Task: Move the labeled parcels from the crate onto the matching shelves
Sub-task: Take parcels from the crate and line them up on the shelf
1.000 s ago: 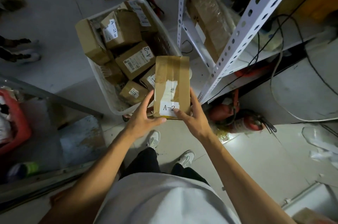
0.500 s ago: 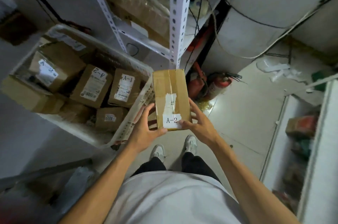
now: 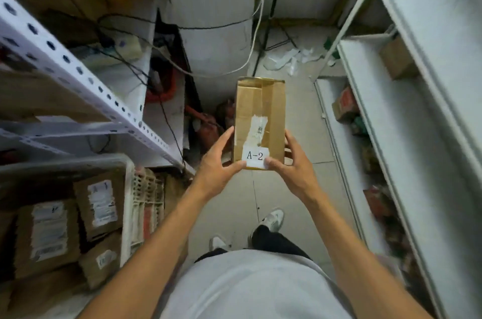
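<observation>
I hold a brown cardboard parcel [image 3: 259, 115] with a white "A-2" label in front of me, above the floor. My left hand [image 3: 217, 164] grips its near left corner, thumb on the top face. My right hand [image 3: 292, 164] grips the near right corner, thumb beside the label. The white plastic crate [image 3: 125, 170] stands at the lower left, holding several more labeled brown parcels [image 3: 48, 235]. White shelves [image 3: 370, 120] run along the right side, with a few small boxes on them.
A white perforated metal rack [image 3: 86, 78] with cables and clutter stands at the left. Red fire extinguishers [image 3: 206, 123] lie on the floor ahead. A white wall column is beyond them. Paper scraps [image 3: 292, 58] litter the far floor. My feet show below.
My view has swung right, away from the crate toward the right-hand shelves. The crate slid to the lower left. Both hands keep the A-2 parcel held the same way.
</observation>
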Available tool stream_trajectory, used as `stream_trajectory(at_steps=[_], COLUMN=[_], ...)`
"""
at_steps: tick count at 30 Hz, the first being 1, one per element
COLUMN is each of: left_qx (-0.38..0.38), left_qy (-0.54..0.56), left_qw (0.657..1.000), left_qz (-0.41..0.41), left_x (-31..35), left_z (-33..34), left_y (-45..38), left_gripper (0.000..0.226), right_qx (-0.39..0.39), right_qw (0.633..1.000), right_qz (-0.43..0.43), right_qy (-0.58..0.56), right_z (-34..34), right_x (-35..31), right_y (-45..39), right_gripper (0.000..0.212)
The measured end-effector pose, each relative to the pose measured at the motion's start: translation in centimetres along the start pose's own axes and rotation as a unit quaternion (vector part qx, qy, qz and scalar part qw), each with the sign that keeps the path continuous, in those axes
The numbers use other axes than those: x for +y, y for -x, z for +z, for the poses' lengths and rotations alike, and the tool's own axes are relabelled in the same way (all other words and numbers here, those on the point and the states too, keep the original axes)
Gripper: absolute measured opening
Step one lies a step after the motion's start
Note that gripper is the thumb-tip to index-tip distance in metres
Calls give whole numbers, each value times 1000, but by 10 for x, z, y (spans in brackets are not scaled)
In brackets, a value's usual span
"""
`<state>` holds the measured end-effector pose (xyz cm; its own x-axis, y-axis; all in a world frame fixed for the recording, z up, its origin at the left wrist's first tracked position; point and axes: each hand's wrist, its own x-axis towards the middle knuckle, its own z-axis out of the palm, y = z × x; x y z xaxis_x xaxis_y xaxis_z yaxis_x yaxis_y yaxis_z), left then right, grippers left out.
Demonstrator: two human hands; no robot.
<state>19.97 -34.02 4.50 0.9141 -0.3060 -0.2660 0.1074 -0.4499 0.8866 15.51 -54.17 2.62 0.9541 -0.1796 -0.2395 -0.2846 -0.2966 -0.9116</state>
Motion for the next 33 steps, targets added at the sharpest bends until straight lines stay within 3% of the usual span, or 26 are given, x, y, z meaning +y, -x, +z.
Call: stream_trajectory(at_steps=[9, 13, 16, 23, 33], left_qx=[-159, -224, -271, -352, -377], left_qy=[-13, -17, -5, -14, -97], left_qw=[977, 960, 946, 918, 886], left_qz=[140, 164, 178, 181, 252], left_x=[127, 165, 185, 217, 256], left_z=[132, 198, 240, 305, 386], left_y=[-104, -126, -131, -143, -204], left_gripper=[83, 73, 67, 66, 67], right_qx=[233, 310, 362, 428, 479], right_qw=[972, 949, 930, 898, 864], right_qz=[12, 29, 50, 96, 153], right_qy=[-24, -42, -44, -39, -20], right_z=[-160, -218, -249, -294, -360], right_x=[17, 31, 46, 69, 100], right_y=[0, 28, 50, 73, 29], right_gripper=[77, 65, 67, 70, 71])
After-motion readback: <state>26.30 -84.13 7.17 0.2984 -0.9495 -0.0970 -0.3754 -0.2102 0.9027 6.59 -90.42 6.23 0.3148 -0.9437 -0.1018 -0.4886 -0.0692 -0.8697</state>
